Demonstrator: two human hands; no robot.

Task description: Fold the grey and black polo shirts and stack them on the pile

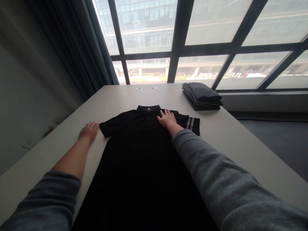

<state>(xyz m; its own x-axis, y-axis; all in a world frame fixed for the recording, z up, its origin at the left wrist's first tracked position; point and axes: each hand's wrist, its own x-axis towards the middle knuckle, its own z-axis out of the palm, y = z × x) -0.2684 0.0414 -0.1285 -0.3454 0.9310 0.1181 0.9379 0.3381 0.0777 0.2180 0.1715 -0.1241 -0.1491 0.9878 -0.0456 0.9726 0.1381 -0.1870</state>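
A black short-sleeved polo shirt [144, 160] lies front side up on the white table [115, 96], its collar pointing away from me. Two grey stripes cross the sleeve on the right. My right hand [167, 118] rests flat on the shirt's shoulder beside the collar, fingers stretched out. On the bare tabletop, just left of the other sleeve's cuff, lies my left hand [89, 131], palm down with its fingers extended. Neither hand grips anything. The lower part of the shirt runs out of view at the bottom.
A stack of folded dark clothes [201, 96], some striped, sits near the table's far right corner. Two round white cable covers [154, 88] are set in the far edge. Behind the table are a large window [149, 29] and a dark curtain [79, 41].
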